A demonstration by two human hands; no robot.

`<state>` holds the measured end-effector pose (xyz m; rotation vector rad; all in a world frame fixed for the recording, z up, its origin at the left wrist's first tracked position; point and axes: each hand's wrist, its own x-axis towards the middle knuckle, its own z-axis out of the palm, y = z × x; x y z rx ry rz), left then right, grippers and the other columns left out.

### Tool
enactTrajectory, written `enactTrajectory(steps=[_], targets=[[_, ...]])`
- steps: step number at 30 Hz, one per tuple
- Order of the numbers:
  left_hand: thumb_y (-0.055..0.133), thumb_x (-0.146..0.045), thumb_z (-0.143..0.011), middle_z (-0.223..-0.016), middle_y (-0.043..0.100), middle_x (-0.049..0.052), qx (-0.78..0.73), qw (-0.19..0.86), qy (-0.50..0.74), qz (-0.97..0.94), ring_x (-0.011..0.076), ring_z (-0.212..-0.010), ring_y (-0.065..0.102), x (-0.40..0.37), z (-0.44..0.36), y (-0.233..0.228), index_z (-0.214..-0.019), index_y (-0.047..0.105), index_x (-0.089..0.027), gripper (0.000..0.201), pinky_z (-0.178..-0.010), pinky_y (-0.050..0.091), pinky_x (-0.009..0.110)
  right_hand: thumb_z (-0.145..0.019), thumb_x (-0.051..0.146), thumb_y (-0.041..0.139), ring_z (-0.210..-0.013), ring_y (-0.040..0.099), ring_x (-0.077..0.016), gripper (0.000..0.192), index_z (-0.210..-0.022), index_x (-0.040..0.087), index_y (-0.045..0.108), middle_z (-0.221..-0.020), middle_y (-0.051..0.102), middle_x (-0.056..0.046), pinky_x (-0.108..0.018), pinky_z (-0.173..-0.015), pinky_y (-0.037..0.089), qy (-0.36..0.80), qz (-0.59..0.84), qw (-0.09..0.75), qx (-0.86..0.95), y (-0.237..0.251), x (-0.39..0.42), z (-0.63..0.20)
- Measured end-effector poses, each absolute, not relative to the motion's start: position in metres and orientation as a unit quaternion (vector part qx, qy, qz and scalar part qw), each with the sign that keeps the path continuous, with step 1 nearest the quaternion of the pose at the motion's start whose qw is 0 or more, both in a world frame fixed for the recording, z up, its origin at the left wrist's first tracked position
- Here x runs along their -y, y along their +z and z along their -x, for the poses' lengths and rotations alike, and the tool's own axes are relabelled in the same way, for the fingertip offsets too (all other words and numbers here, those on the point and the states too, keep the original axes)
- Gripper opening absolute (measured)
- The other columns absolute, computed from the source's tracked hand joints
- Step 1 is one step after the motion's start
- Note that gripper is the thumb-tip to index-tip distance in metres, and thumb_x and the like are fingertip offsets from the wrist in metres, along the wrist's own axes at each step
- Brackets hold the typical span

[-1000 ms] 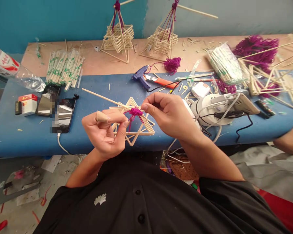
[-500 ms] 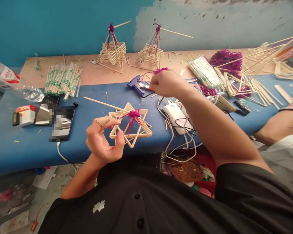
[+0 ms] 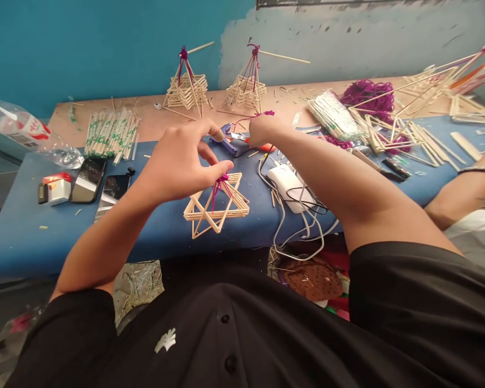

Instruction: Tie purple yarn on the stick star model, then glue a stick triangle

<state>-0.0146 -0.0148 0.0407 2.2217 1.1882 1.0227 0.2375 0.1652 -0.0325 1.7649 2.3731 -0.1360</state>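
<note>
My left hand (image 3: 181, 161) reaches over the blue bench (image 3: 44, 242) and pinches, with thumb and forefinger, the purple yarn knot (image 3: 222, 179) on top of a star-shaped frame of wooden sticks (image 3: 216, 210). The frame sits at the bench's near edge, below and right of that hand. My right hand (image 3: 262, 132) is stretched further back with its fingers closed over an orange-handled cutter (image 3: 269, 147). The cutter lies beside a blue glue gun (image 3: 226, 143). A strand of purple yarn (image 3: 264, 113) runs above that hand.
Two phones (image 3: 88, 180), a red-and-white box (image 3: 57, 187) and a plastic bottle (image 3: 28, 132) lie left. Wrapped chopsticks (image 3: 111, 132) and two stick pyramids (image 3: 186, 89) stand behind. A white device with cables (image 3: 285, 186) is right of the frame. Another person's arm (image 3: 464, 191) rests far right.
My right hand left the yarn knot and went back to the cutter by the glue gun. My left hand turned over and now grips the knot from above, with the frame set lower on the bench.
</note>
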Motion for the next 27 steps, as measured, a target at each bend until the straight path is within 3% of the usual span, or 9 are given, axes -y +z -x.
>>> enactTrajectory(steps=[2,5,9,13,15,20,24,27], targets=[[0.093,-0.031,-0.065,-0.072,0.075,-0.004,-0.413,0.265,0.326,-0.808,0.0240,-0.063,0.076,-0.001,0.012,0.038,-0.105,0.076,-0.028,0.044,-0.064,0.059,0.038,-0.088,0.028,0.078,-0.119,0.066,-0.0384,0.038,-0.112,-0.001,0.076,-0.116,0.073,-0.030,-0.047,-0.101,0.050,-0.028,-0.633,0.091,-0.768,-0.018,-0.157,-0.236],[0.096,-0.032,-0.062,-0.062,0.069,-0.006,-0.379,0.313,0.302,-0.817,0.0227,-0.056,0.072,-0.018,0.012,0.032,-0.107,0.077,-0.026,0.049,-0.062,0.060,0.037,-0.091,0.027,0.074,-0.114,0.067,-0.0339,0.032,-0.114,0.005,0.075,-0.117,0.074,-0.023,-0.043,-0.093,0.049,-0.023,-0.626,0.023,-0.779,0.012,-0.133,-0.238],[0.096,-0.038,-0.068,-0.063,0.067,-0.004,-0.377,0.315,0.303,-0.816,0.0234,-0.058,0.073,-0.019,0.013,0.034,-0.105,0.074,-0.025,0.046,-0.062,0.062,0.039,-0.104,0.029,0.050,-0.102,0.063,-0.0178,0.029,-0.106,0.010,0.072,-0.109,0.072,-0.012,-0.035,-0.083,0.041,0.001,-0.548,-0.115,-0.828,0.048,-0.071,-0.255],[0.095,-0.027,-0.066,-0.072,0.073,0.002,-0.391,0.484,0.305,-0.721,0.0260,-0.068,0.076,-0.008,0.013,0.043,-0.112,0.074,-0.022,0.051,-0.067,0.064,0.042,-0.089,0.020,0.050,-0.075,0.046,-0.0150,0.012,-0.093,0.018,0.061,-0.085,0.062,-0.006,-0.034,-0.073,0.035,-0.002,-0.403,-0.226,-0.887,0.061,-0.002,-0.273],[0.096,-0.022,-0.064,-0.075,0.074,0.002,-0.394,0.519,0.321,-0.688,0.0255,-0.069,0.076,-0.005,0.014,0.044,-0.110,0.075,-0.022,0.051,-0.069,0.064,0.042,-0.091,0.030,0.049,-0.071,0.044,-0.0147,0.015,-0.090,0.018,0.059,-0.080,0.058,-0.004,-0.033,-0.071,0.035,-0.038,-0.363,-0.197,-0.910,0.058,0.023,-0.273],[0.098,-0.023,-0.063,-0.075,0.074,0.000,-0.395,0.510,0.376,-0.665,0.0241,-0.070,0.078,-0.003,0.015,0.037,-0.105,0.076,-0.023,0.048,-0.068,0.067,0.040,-0.103,0.059,0.033,-0.065,0.041,-0.0149,0.051,-0.097,0.018,0.063,-0.082,0.063,-0.006,-0.031,-0.063,0.025,-0.050,-0.412,-0.114,-0.903,0.047,0.050,-0.249],[0.099,-0.027,-0.067,-0.077,0.076,0.000,-0.403,0.482,0.407,-0.663,0.0233,-0.073,0.079,0.008,0.014,0.035,-0.106,0.076,-0.024,0.045,-0.069,0.069,0.038,-0.104,0.062,0.030,-0.064,0.039,-0.0147,0.058,-0.100,0.017,0.067,-0.086,0.066,-0.007,-0.030,-0.061,0.020,-0.030,-0.462,-0.050,-0.885,0.048,0.052,-0.231],[0.097,-0.026,-0.070,-0.080,0.078,0.000,-0.404,0.475,0.422,-0.658,0.0238,-0.075,0.080,0.016,0.014,0.035,-0.108,0.077,-0.024,0.043,-0.069,0.069,0.036,-0.104,0.060,0.031,-0.062,0.036,-0.0142,0.058,-0.102,0.017,0.069,-0.087,0.067,-0.008,-0.030,-0.061,0.019,-0.006,-0.487,-0.049,-0.872,0.048,0.051,-0.227]])
